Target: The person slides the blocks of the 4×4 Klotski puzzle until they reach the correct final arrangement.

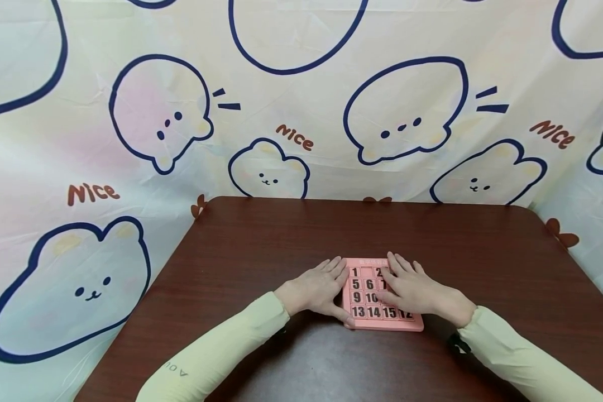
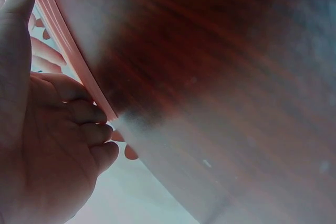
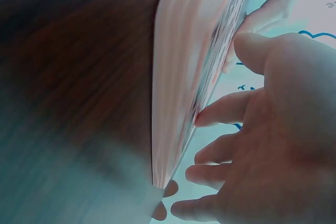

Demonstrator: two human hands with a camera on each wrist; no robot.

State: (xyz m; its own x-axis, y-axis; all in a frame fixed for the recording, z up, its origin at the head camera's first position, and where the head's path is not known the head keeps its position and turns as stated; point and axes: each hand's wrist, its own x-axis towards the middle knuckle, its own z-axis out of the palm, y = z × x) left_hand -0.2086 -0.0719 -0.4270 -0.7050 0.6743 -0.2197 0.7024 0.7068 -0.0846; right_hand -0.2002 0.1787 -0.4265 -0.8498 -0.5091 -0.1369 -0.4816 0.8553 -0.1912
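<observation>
A pink sliding number puzzle (image 1: 387, 324) lies flat on the table. Tiles such as 1, 5, 6, 13, 14 and 15 show, with a gap right of the 1. Along its left side my left hand (image 1: 317, 288) rests, fingers extended at the far corner and thumb at the near one; the left wrist view shows them against the pink edge (image 2: 73, 56). Spread over the puzzle's right part, my right hand (image 1: 418, 288) touches the tiles and hides several of them. In the right wrist view, a fingertip (image 3: 206, 118) meets the puzzle's top (image 3: 212, 51).
The dark brown wooden table (image 1: 261, 240) extends around the puzzle on all sides. Behind it and to the sides hangs a pale cloth (image 1: 326, 111) printed with cartoon bears and the word "Nice". Light green sleeves (image 1: 221, 346) cover both forearms.
</observation>
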